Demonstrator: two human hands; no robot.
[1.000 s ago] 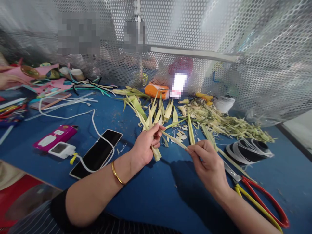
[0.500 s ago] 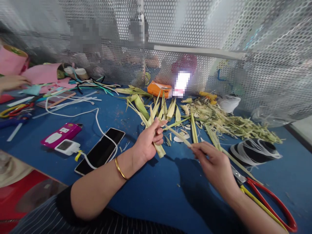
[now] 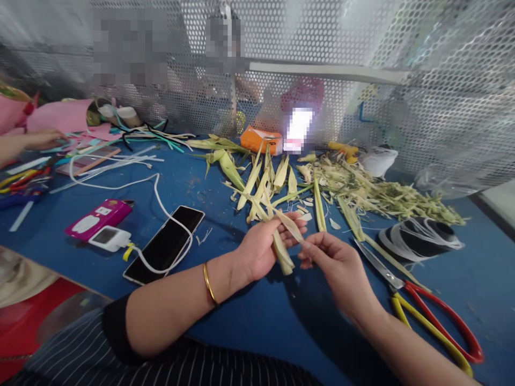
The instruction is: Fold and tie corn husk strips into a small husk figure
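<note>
My left hand [image 3: 262,247], with a gold bangle at the wrist, is closed around a bundle of pale green leaf strips [image 3: 269,194] that fans out away from me over the blue table [image 3: 249,327]. My right hand [image 3: 332,262] pinches the end of one leaf strip [image 3: 290,224] that runs back into the bundle. The two hands are close together, almost touching, just above the table.
Red and yellow scissors [image 3: 422,311] lie right of my right hand. A pile of leaf scraps [image 3: 374,195] and a coil of white cord [image 3: 420,238] lie beyond. A black phone [image 3: 164,244], its white cable, and a pink device [image 3: 98,217] lie left. Another person's hand [image 3: 28,142] works far left. A perforated metal screen [image 3: 422,80] closes the back.
My right hand has moved in toward my left, shortening the strip stretched between them. My left hand and the bundle have shifted nearer to me and lower.
</note>
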